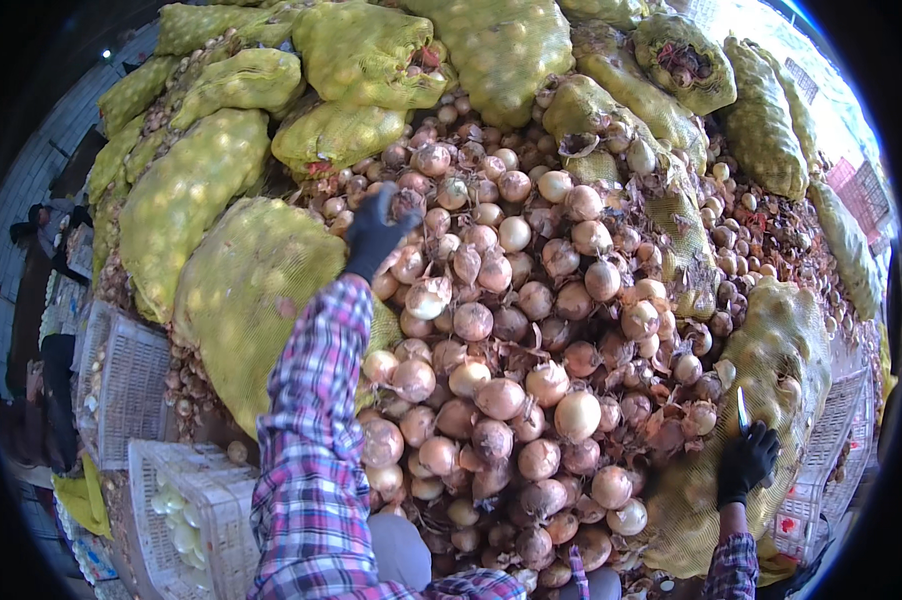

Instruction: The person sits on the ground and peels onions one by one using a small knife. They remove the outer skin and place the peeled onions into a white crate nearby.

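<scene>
A large heap of loose onions [500,398] with papery brown skins lies in front of me. My left hand [380,229], in a dark glove, reaches over the heap's upper left part. Its fingers are spread beside a dark reddish onion [407,202]; whether they touch it I cannot tell. On the right, my right hand [749,459], in a black glove, is closed around a knife, whose blade [742,411] points up and away. That hand is above a yellow mesh sack [777,345] at the heap's right side.
Full yellow mesh sacks [376,56] of onions ring the heap. At lower left, a white plastic crate [226,517] holds pale peeled onions [177,517], with another crate [132,386] behind it. More crates [833,450] stand at right. Another person [42,405] is at the far left.
</scene>
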Demonstrator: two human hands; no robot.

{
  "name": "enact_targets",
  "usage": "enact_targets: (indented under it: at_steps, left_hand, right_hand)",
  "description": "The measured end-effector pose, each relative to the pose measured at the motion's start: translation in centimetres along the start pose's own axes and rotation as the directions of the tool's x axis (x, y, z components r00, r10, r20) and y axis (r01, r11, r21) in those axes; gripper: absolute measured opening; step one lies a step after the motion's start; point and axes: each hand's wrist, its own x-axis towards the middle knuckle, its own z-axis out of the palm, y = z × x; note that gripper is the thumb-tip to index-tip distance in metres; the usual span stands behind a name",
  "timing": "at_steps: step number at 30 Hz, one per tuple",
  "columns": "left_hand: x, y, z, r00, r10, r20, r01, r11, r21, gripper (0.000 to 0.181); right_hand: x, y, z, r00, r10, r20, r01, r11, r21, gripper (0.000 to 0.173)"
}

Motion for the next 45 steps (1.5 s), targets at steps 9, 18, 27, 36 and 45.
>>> enact_targets:
  at_steps: [9,18,27,36,45]
  left_hand:
    - [3.2,-4.4,7.1,0.978,-0.197,0.066,0.159,0.913,0.377,0.073]
    - [-3.4,-0.5,2.1,0.987,0.101,0.122,-0.133,0.947,0.293,0.083]
    - [-0.9,4.1,2.5,0.865,0.098,0.493,0.126,0.907,-0.401,0.051]
    - [14.0,-4.7,13.9,0.943,-0.333,0.025,0.304,0.888,0.346,0.095]
    - [13.7,-6.3,14.5,0.986,0.144,-0.083,-0.094,0.897,0.432,0.071]
  right_hand:
    - [-0.5,1.5,0.9,0.998,-0.066,-0.023,0.065,0.997,-0.047,0.029]
    - [-0.5,1.0,1.4,1.0,-0.006,0.028,0.006,1.0,0.002,0.029]
    - [-0.8,1.5,0.8,1.0,-0.014,0.009,0.015,0.998,-0.068,0.025]
    - [-0.8,2.1,0.8,0.998,-0.059,-0.003,0.059,0.997,-0.043,0.019]
    - [-0.7,1.1,0.3,0.999,-0.038,0.033,0.037,0.998,0.045,0.017]
